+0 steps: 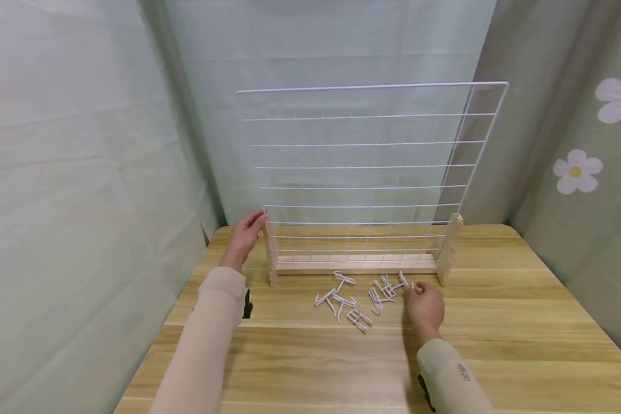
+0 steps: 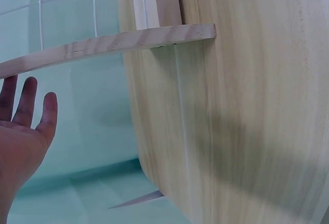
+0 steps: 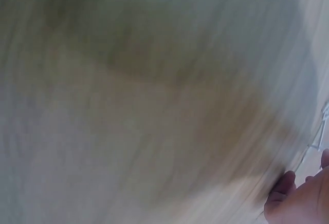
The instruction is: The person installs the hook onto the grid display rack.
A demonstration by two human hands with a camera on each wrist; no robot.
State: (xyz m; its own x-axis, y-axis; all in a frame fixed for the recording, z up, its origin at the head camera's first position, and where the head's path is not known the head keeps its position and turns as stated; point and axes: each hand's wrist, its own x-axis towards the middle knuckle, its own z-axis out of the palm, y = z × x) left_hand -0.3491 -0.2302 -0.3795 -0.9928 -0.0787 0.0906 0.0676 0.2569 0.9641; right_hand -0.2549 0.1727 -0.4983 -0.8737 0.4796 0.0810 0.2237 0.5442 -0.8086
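A white wire grid panel (image 1: pixel 367 143) stands upright in a pale wooden base (image 1: pixel 357 264). My left hand (image 1: pixel 245 233) is at the upper end of the base's left side post (image 1: pixel 270 253). In the left wrist view, that hand's extended fingers (image 2: pixel 23 106) reach the post's outer face; the thumb is hidden. Right of a loose group of white wire hooks (image 1: pixel 336 299), my right hand (image 1: pixel 425 307) pinches the end of a white wire hook (image 1: pixel 402 278) low over the table. The right wrist view is blurred and catches only part of this hand (image 3: pixel 303 196) and the hook.
Several double-pronged hooks (image 1: pixel 359 318) lie on the wood-grain table (image 1: pixel 310 368) in front of the base. The right side post (image 1: pixel 448 250) stands just behind my right hand. Pale green cloth (image 1: pixel 83 172) hangs round the table at the back and sides.
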